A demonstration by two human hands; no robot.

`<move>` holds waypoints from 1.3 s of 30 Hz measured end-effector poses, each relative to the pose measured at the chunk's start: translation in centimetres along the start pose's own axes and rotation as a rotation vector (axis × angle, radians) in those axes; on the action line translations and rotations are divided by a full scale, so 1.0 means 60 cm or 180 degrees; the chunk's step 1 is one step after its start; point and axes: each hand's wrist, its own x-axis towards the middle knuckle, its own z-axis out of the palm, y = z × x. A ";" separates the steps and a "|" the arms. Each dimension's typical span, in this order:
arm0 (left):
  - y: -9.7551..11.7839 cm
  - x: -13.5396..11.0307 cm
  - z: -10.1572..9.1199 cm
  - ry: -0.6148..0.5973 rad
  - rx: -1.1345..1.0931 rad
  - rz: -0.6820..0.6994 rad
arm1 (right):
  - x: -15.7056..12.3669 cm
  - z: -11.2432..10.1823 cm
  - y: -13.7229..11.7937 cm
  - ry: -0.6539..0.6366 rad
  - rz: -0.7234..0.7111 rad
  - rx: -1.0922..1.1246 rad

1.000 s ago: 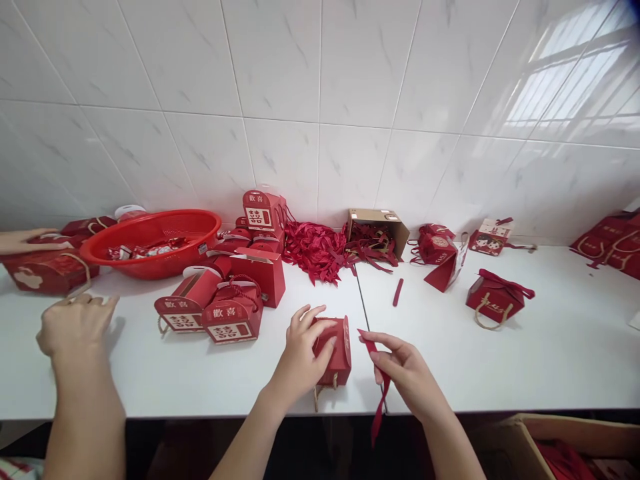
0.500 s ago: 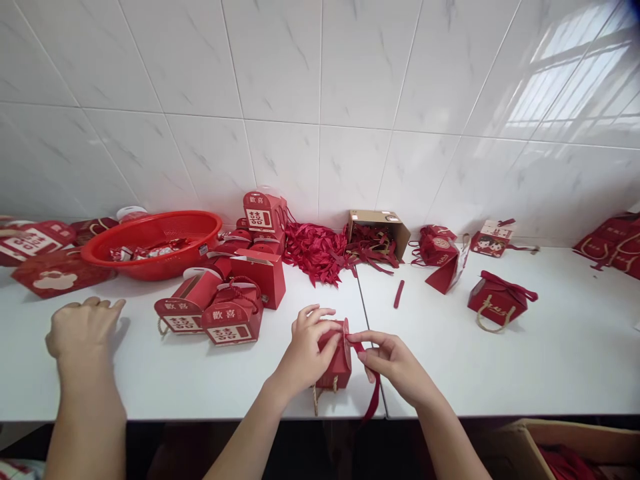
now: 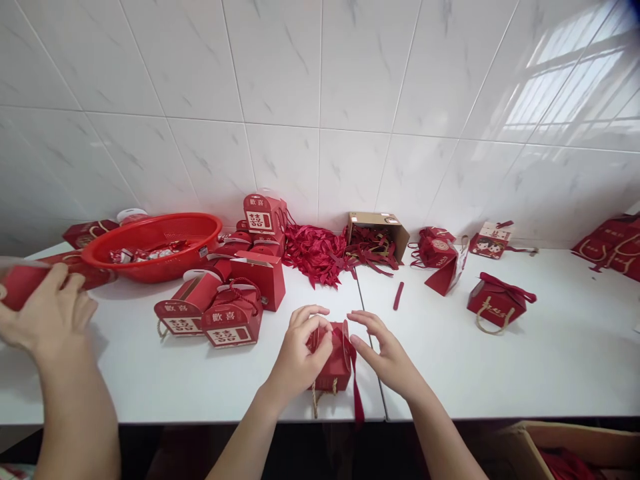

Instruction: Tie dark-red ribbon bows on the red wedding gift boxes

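Observation:
A small red gift box (image 3: 334, 365) with a rope handle stands near the front edge of the white table (image 3: 200, 380). My left hand (image 3: 300, 350) curls around the box's left side and top. My right hand (image 3: 383, 353) is at the box's right side, fingers pinching a dark red ribbon (image 3: 356, 393) that passes through the top and hangs down past the table edge.
A co-worker's hand (image 3: 47, 317) at far left grips a red box. A red basket (image 3: 153, 243), several finished red boxes (image 3: 225, 303), a ribbon pile (image 3: 315, 250), a cardboard box (image 3: 377, 230) and more red boxes (image 3: 497, 300) lie on the table. An open carton (image 3: 565, 450) sits below right.
My right hand brought the ribbon from the right up to the box top; the ribbon now hangs by the box. The co-worker's hand lifted off the table and took a red box.

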 end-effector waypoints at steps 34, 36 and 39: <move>-0.075 -0.084 0.003 0.1042 -0.1865 -0.1637 | 0.032 0.103 -0.019 0.0716 -0.0306 -0.1211; -0.075 -0.083 0.004 0.1055 -0.1864 -0.1631 | 0.033 0.102 -0.018 0.0706 -0.0263 -0.1218; -0.077 -0.084 0.006 0.1046 -0.1854 -0.1555 | 0.034 0.102 -0.020 0.0677 -0.0202 -0.1219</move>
